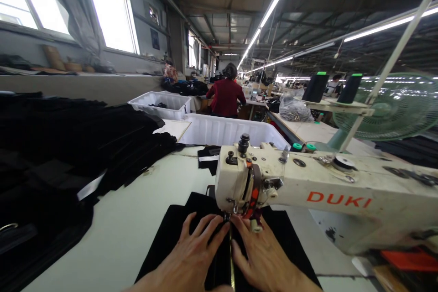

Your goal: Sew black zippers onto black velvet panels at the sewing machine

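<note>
Black fabric (pixel 160 237) lies flat on the pale table under the head of a sewing machine (pixel 236 182). A thin gold-coloured strip, perhaps a zipper, (pixel 232 264) runs down the fabric between my hands. My left hand (pixel 196 246) presses on the cloth left of the strip, its fingers spread and pointing at the needle area. On the other side, my right hand (pixel 262 248) rests on the cloth with fingers stretched out, their tips close to the presser foot (pixel 226 216). Part of the right fingertips is hidden behind the machine head.
A big pile of black cut pieces (pixel 68 146) covers the left of the table. White plastic bins (pixel 232 131) stand behind the machine. Thread cones (pixel 315 87) and a green fan (pixel 386 107) are at the right. A person in dark red (pixel 226 96) sits ahead.
</note>
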Demonstrator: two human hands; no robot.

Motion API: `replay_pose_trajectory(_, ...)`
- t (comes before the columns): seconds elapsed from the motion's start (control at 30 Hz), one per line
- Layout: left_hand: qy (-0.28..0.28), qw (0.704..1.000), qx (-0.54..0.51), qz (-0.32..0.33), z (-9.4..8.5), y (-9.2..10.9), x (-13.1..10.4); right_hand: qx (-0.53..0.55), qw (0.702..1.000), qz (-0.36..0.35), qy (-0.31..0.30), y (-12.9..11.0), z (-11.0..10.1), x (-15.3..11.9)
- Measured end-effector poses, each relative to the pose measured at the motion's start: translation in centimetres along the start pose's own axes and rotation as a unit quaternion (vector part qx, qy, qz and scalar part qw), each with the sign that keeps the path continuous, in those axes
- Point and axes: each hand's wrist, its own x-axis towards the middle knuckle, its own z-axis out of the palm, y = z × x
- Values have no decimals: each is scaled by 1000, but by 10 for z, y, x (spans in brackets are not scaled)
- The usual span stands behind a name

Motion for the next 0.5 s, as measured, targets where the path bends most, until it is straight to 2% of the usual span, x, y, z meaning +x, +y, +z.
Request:
replay_pose_trajectory(0.13,40,998,49,26,24,-10,-6,-25,999,-47,14,-3,-4,-7)
replay_pose_trajectory(0.23,63,993,92,37,36,-11,-13,-35,999,-35,18,-9,-13,-10)
replay_pose_trajectory(0.37,126,980,132,77,44,-16,-16,-1,999,-13,50,-14,-15,-8)
replay_pose_trajectory(0.5,143,963,207,95,45,-19,-16,30,996,-14,84,-14,-5,-12)
